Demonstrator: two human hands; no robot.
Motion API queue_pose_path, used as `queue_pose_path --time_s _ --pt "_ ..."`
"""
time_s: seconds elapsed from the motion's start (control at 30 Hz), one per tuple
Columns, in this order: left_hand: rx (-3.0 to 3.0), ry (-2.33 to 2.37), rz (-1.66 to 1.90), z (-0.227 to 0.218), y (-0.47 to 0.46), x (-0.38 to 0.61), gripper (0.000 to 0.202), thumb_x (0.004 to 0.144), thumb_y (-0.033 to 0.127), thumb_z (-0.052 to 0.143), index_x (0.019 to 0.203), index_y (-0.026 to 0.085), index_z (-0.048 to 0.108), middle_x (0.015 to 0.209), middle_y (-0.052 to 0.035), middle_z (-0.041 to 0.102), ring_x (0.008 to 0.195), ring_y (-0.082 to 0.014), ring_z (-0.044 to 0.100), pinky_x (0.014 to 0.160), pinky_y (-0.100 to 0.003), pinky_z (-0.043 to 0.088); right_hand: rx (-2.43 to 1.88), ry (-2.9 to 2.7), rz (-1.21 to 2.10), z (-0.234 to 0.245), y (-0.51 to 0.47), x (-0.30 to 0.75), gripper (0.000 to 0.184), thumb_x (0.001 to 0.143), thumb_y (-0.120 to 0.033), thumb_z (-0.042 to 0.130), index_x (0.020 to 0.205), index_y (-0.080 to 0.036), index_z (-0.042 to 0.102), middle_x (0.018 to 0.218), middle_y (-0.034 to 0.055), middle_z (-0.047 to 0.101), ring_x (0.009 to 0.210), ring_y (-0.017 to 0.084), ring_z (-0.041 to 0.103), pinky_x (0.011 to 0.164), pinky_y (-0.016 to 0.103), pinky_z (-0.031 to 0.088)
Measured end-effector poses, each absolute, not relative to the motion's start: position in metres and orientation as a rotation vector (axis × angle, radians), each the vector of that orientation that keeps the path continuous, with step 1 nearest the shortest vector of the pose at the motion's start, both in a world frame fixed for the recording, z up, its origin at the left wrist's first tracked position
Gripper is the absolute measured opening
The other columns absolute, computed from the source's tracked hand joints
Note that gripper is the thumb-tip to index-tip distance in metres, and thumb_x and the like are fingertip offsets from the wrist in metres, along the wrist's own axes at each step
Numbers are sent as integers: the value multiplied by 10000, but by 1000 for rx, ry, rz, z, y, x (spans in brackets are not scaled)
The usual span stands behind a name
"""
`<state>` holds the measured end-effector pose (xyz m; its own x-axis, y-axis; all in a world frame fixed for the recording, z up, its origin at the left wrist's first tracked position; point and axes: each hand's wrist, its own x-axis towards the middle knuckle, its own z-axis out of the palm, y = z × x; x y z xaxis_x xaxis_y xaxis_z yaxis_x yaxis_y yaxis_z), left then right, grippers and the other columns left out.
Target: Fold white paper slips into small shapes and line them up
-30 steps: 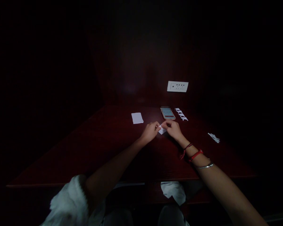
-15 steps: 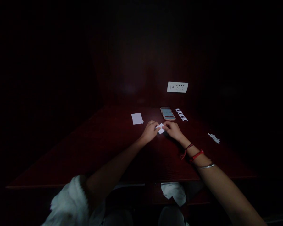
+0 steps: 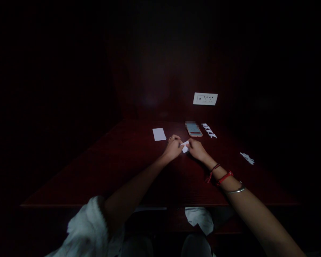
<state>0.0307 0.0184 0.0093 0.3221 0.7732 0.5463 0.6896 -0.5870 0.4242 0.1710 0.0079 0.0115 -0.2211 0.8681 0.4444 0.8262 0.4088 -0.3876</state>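
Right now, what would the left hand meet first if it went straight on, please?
Beyond the paper piece the left hand pinches, probably the phone; depth is unclear.

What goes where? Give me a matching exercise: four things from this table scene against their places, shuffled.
1 phone
2 socket
3 flat paper sheet
4 small paper piece

A pinched between left hand and right hand
B on the wall behind the table
C flat on the table, beyond and left of the left hand
D on the table beyond the right hand, screen lit

Pairs: 1-D, 2-B, 3-C, 4-A
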Motion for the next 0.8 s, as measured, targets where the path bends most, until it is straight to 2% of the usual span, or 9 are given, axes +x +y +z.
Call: queue_pose_path --time_s 0.2,0.37,0.47,0.7,0.8 --pt "2461 1384 1119 11 19 27 93 683 172 506 655 148 591 915 -45 451 905 -164 426 841 -298 323 -1229 -1995 146 15 4 176 134 713 -194 406 751 -145 525 720 32 561 654 108 483 608 199 338" --pt "2499 1358 1133 10 18 28 84 679 185 510 655 156 585 942 -35 446 902 -164 426 836 -298 328 -1276 -1910 120 20 3 174 139 680 -146 402 635 -151 533 658 13 564 619 103 489 586 196 338" --pt "2490 1355 1134 9 19 28 94 687 186 502 667 154 588 917 -37 453 890 -159 432 831 -292 331 -1341 -1867 111 19 5 172 133 660 -125 410 628 -150 537 665 19 573 631 107 494 593 202 342" --pt "2455 1366 1076 8 21 24 90 679 172 505 644 147 584 910 -43 457 891 -163 433 825 -298 335 -1299 -1941 324 13 7 180 164 654 -239 486 778 -158 557 683 7 577 605 95 502 556 190 350" --pt "2452 1357 1065 8 22 23 90 680 183 509 646 145 583 905 -46 461 892 -165 433 824 -298 337 -1346 -1979 318 12 7 182 125 640 -241 503 707 -153 561 631 -1 564 562 87 488 527 183 338"
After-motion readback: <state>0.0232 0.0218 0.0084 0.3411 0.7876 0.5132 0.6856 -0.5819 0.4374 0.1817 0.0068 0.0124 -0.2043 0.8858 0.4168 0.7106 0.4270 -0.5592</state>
